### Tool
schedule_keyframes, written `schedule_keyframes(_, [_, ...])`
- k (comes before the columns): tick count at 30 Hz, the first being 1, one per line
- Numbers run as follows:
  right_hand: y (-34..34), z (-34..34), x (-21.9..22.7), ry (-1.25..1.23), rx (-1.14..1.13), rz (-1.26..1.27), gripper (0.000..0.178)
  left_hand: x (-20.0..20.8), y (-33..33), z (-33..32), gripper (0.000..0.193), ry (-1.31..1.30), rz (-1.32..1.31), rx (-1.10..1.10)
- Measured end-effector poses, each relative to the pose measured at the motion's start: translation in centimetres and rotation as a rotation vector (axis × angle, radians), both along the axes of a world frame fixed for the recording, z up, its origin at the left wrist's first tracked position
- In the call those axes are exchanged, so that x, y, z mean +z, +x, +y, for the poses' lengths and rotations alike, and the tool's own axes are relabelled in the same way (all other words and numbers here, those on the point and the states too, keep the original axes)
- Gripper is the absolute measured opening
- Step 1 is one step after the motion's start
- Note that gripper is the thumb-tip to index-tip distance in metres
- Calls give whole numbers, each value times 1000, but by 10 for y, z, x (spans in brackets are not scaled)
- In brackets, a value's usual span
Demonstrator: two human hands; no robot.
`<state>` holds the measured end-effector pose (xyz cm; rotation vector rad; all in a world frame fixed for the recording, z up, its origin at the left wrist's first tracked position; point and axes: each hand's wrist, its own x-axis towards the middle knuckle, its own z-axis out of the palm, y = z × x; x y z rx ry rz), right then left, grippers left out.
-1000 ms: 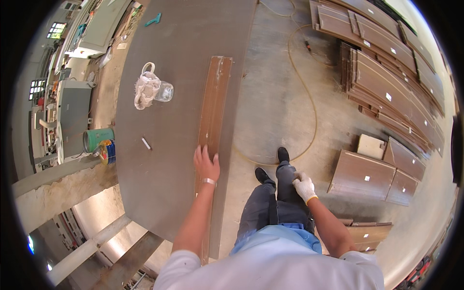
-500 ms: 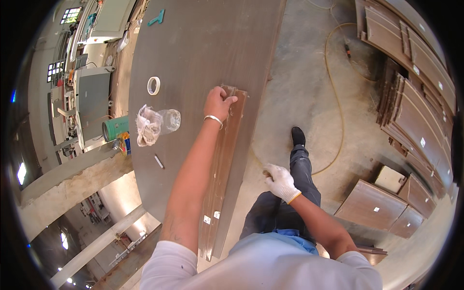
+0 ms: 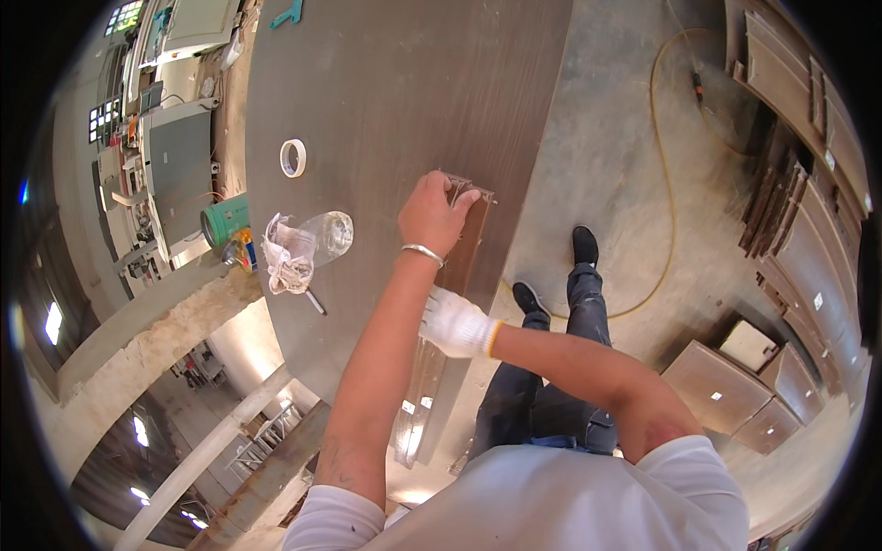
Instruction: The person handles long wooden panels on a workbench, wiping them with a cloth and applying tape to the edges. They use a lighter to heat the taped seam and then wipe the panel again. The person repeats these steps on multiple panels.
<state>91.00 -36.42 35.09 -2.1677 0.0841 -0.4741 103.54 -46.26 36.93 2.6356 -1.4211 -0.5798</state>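
Lengthwise beneath the left hand (image 3: 434, 211) runs the brown strip (image 3: 466, 246), perhaps more than one piece laid together, on the table (image 3: 386, 101). The bare left hand is closed on the far end, thumb to the right, fingers curled at the left; the gloved right hand (image 3: 459, 323) lies against it nearer the body, fingertips hidden behind the left forearm (image 3: 372, 367), so whether it grips I cannot tell. The strip looks stiff and fairly light, though likely to swing if taken by one end; its smooth face may slip, and its corners could chip. Holding both long edges, hands spread well apart, seems surest. Left of the left hand are a clear bottle (image 3: 338, 235) with a rag (image 3: 289, 253) against it, a tape roll (image 3: 284, 158) beyond, and a pen (image 3: 316, 303) nearer the body; a hose (image 3: 672, 202) lies well right of both hands.
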Motion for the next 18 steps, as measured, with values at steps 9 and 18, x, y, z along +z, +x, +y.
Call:
schedule_keyframes(9, [41,5,-28,-174,-60,238,50,-16,25,-10,31,-14,290,71])
schedule_keyframes(18, [45,16,-32,-224,-112,290,51,-21,28,1,16,-108,163,0])
